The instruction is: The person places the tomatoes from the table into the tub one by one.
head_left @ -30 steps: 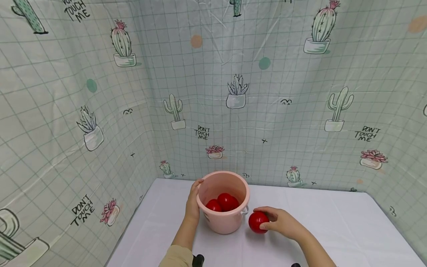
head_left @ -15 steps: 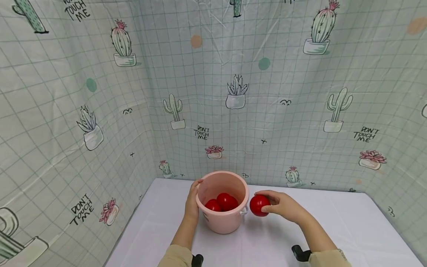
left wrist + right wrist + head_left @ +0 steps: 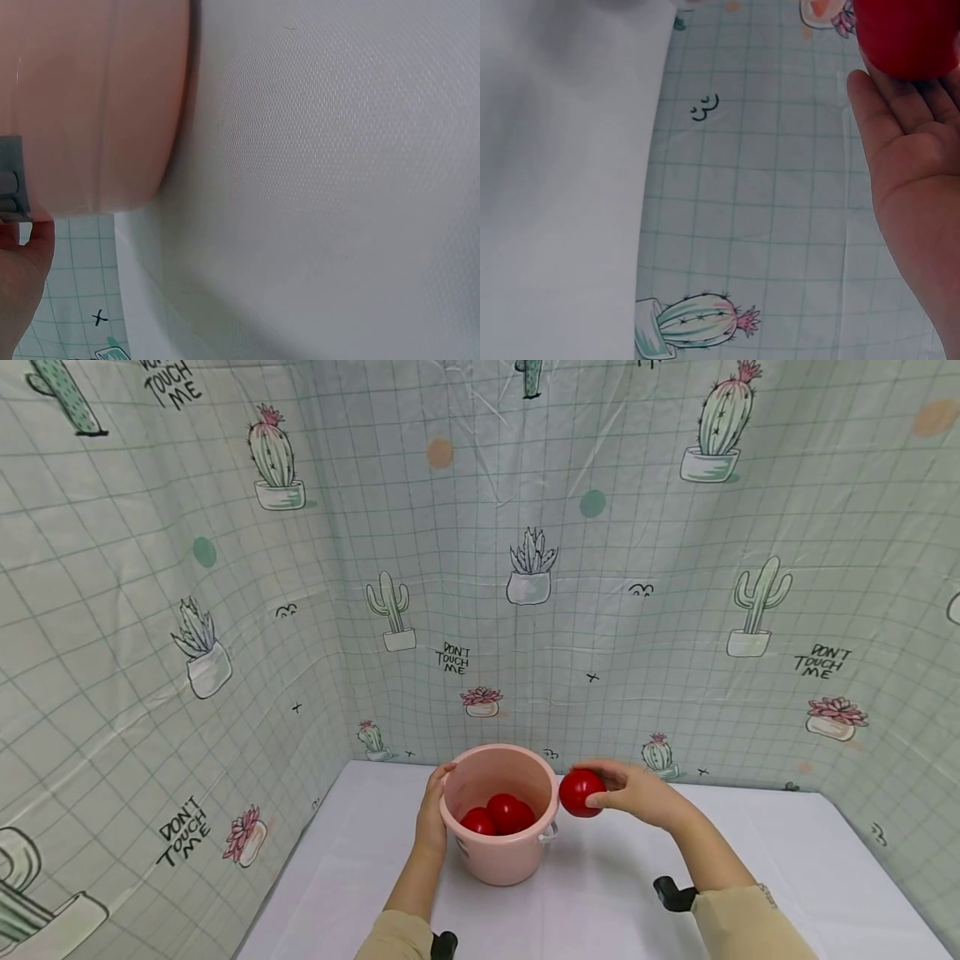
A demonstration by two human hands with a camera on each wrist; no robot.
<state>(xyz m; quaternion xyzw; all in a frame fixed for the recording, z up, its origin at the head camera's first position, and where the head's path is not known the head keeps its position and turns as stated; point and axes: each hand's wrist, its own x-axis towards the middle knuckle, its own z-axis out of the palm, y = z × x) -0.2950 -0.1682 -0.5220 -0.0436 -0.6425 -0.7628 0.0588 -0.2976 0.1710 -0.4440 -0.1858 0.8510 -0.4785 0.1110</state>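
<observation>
A pink bucket [image 3: 498, 860] stands upright on the white table, with several red balls [image 3: 504, 812] lying inside. My left hand [image 3: 432, 818] holds it by its left side, fingertips at the rim. The left wrist view shows the bucket wall [image 3: 90, 97] close up, and part of the hand [image 3: 22, 277] beside a grey label. In my right hand [image 3: 637, 793] is another red ball [image 3: 580, 793], gripped between thumb and fingers. That ball is raised off the table, just right of the bucket's rim. In the right wrist view the ball [image 3: 907, 37] rests against the fingers.
The white table [image 3: 615, 918] ends at the back against a hanging grid cloth [image 3: 600, 610] printed with cacti. A small white handle lug [image 3: 550, 833] sticks out from the bucket's right side. Black camera mounts [image 3: 675, 895] sit at both wrists.
My right hand has lifted the red ball from the table, up to about the height of the bucket's rim. The left hand and the bucket have stayed in place.
</observation>
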